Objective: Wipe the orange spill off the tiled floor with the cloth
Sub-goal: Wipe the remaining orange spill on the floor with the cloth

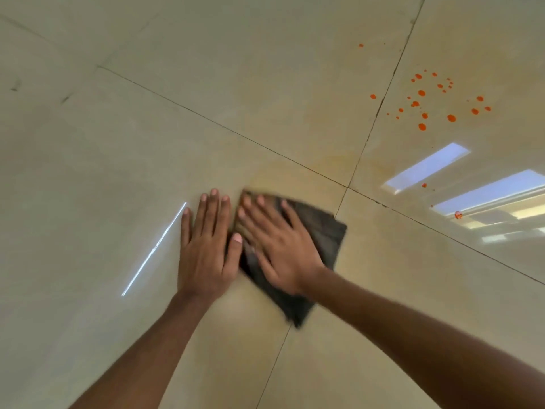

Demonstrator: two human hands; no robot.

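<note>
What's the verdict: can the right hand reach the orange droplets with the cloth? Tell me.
Likely yes: only bare tiled floor lies between the right hand, flat on the dark cloth, and the orange droplets.

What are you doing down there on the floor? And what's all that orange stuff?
A person is cleaning the tiled floor. The right hand presses flat on a dark cloth, which looks blurred, as if sliding. The left hand lies flat on the floor right beside the cloth. A faint orange smear shows on the tiles just beyond the cloth. A cluster of orange drops farther off, across the tile joint, is not yet wiped.
</note>
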